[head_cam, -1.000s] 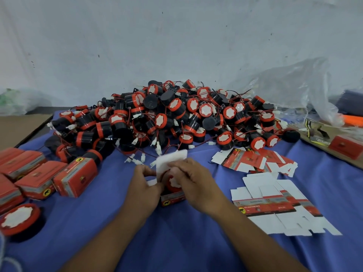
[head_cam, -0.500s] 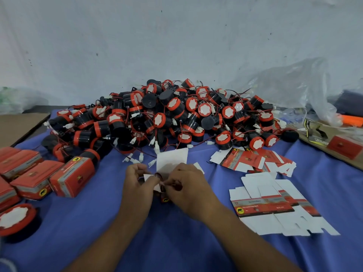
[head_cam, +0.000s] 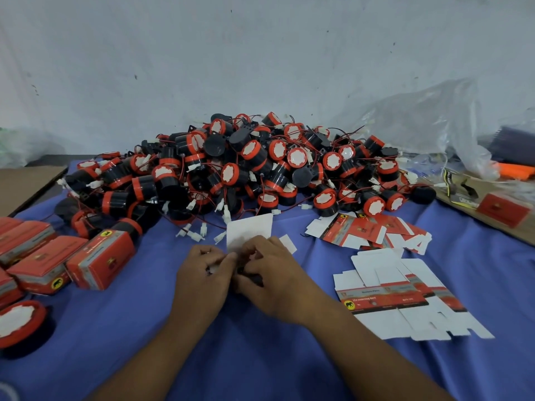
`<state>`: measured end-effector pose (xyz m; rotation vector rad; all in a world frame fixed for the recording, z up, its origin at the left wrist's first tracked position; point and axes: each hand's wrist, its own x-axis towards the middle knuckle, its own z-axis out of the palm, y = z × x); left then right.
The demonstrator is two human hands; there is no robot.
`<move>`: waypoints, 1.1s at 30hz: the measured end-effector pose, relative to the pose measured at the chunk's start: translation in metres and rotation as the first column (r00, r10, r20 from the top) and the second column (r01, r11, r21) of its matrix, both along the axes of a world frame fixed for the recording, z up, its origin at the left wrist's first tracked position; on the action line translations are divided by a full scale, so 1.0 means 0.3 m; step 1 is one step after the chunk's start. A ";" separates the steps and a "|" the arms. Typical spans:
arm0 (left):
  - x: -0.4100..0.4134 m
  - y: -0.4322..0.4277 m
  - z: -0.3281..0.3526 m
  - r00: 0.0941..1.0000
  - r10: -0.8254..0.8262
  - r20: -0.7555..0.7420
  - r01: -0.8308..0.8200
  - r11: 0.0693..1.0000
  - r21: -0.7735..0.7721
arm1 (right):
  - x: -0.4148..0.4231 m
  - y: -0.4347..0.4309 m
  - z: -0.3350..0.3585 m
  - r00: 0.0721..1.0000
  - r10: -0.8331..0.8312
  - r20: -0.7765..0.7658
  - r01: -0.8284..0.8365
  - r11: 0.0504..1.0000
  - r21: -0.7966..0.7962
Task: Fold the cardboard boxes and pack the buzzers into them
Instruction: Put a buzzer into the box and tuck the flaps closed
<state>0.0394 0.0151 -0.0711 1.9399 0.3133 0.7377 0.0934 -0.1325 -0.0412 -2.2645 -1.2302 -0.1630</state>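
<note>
Two hands meet in the middle of a blue cloth (head_cam: 260,357). The left hand (head_cam: 202,280) and the right hand (head_cam: 273,280) both have bent fingers, and they pinch a small cardboard box (head_cam: 249,231) between them. The hands cover most of the box, so I cannot tell which way its long side runs. Its big white flap stands up behind the fingers and points up and away, toward the pile. The flap is thin, flat and plain white, with rounded corners. A smaller white flap sticks out beside the right hand. Something dark shows under the right fingers, but it is too hidden to name.

Behind the hands lies a big pile of buzzers (head_cam: 246,169). They are round and black like short cans, with red rings and white faces. Thin red wires with little white plugs curl out of them. One lone buzzer (head_cam: 20,322) sits at the near left edge, white face up.

On the left, closed boxes (head_cam: 101,260) lie side by side. They are red and grey with a round yellow mark.

On the right, flat box sheets (head_cam: 399,296) lie spread on the cloth, white with a red band. More folded sheets (head_cam: 364,230) lie in a loose heap just in front of the pile.

A crinkly clear plastic bag (head_cam: 428,125) slumps at the far right against the pale wall.
</note>
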 end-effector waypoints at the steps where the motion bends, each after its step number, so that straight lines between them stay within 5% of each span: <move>1: 0.004 0.006 0.000 1.000 0.005 -0.027 -0.006 0.999 -0.031 | 0.000 0.001 -0.002 1.000 0.015 0.003 -0.015 1.000 0.009; 7: 0.014 0.008 0.009 1.000 -0.001 -0.027 -0.008 0.949 -0.314 | -0.003 0.018 -0.007 0.999 0.025 -0.024 -0.023 0.997 0.068; 10: 0.011 0.021 0.015 0.997 -0.071 -0.039 0.060 0.970 -0.236 | -0.011 0.021 -0.009 0.999 0.048 0.011 -0.048 0.998 0.032; 14: 0.006 0.024 0.015 0.994 -0.093 -0.063 0.099 0.992 0.083 | 0.001 0.017 -0.011 1.000 -0.003 0.018 0.003 1.000 -0.002; 18: 0.012 0.022 0.001 0.984 -0.168 -0.058 0.169 0.986 0.012 | 0.008 0.012 -0.016 0.998 -0.033 0.054 0.037 0.997 -0.073; 23: 0.007 -0.015 0.000 0.997 0.001 0.082 0.017 0.974 -0.224 | 0.002 0.009 -0.012 0.992 0.004 0.122 0.017 0.986 -0.165; 25: -0.002 -0.021 -0.003 0.992 -0.040 0.117 0.058 0.986 -0.153 | 0.008 0.002 -0.009 0.991 0.014 0.132 0.007 0.988 -0.155; 29: -0.018 -0.005 0.008 0.978 -0.163 0.127 0.125 0.956 0.265 | 0.011 -0.007 -0.011 0.985 0.033 0.168 -0.003 0.984 -0.176; 33: -0.007 -0.004 0.013 0.992 -0.124 0.032 0.103 0.921 0.376 | 0.026 -0.032 0.019 0.991 0.124 0.056 -0.122 0.991 -0.052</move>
